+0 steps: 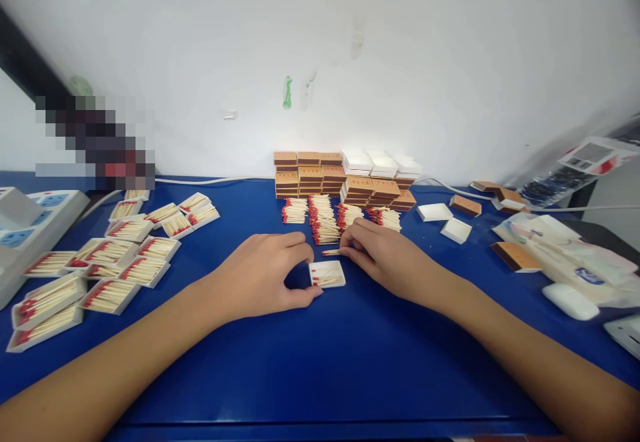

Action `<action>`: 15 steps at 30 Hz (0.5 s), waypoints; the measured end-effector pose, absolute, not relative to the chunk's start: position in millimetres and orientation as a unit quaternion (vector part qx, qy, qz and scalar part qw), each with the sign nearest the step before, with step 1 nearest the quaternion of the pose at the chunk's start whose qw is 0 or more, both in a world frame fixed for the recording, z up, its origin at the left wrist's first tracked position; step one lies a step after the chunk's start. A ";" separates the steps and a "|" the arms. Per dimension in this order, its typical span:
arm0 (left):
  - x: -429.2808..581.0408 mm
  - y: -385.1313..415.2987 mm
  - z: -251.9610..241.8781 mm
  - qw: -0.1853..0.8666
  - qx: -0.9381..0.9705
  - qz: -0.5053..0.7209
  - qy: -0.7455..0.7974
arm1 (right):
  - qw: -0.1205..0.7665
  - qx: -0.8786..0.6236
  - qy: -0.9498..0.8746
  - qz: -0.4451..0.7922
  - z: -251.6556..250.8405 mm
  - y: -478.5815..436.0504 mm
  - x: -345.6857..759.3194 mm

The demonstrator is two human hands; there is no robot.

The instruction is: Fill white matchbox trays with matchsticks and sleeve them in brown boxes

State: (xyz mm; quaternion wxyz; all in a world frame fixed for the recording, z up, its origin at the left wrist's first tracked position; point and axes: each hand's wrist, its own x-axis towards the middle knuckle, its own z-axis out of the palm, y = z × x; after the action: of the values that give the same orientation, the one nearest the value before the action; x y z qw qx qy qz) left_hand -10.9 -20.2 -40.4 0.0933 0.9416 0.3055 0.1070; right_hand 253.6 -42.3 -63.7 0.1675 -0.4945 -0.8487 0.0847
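My left hand (265,272) grips the left end of a small white matchbox tray (341,275), thumb at the near side and fingers at the far side. A few red-tipped matches (327,281) lie inside the tray, with much of its floor showing. Just beyond it, my right hand (375,250) is closed in a pinch on a match (331,253), whose red head points left. Behind the hands lie heaps of loose matches (324,219), red heads to the left. The right hand partly covers the heaps on that side.
Stacked orange-brown matchboxes (310,177) and white trays (383,164) stand against the wall. Several match-filled trays (113,252) spread leftward, beside a power strip (45,229). At right are bare trays (435,212), box sleeves (466,205), a tissue pack (575,265) and a white case (571,301).
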 end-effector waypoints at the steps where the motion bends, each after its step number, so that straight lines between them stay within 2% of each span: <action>1: -10.9 -20.3 -40.7 0.093 0.942 0.107 0.305 | 0.167 -0.495 -0.848 0.087 -63.2 -43.3 254.5; 7: -12.3 -20.7 -41.0 0.093 0.942 0.109 0.304 | 0.142 -0.496 -0.851 0.102 -60.5 -48.3 255.2; 15: -11.4 -20.4 -40.2 0.091 0.942 0.111 0.304 | 0.154 -0.489 -0.852 0.103 -61.5 -46.0 252.8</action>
State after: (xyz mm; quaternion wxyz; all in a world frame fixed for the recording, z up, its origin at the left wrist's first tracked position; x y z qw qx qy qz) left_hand -11.4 -20.4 -40.2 0.0913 0.9418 0.3042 0.1106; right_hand 252.8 -46.0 -61.5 0.1544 -0.4891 -0.8522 0.1033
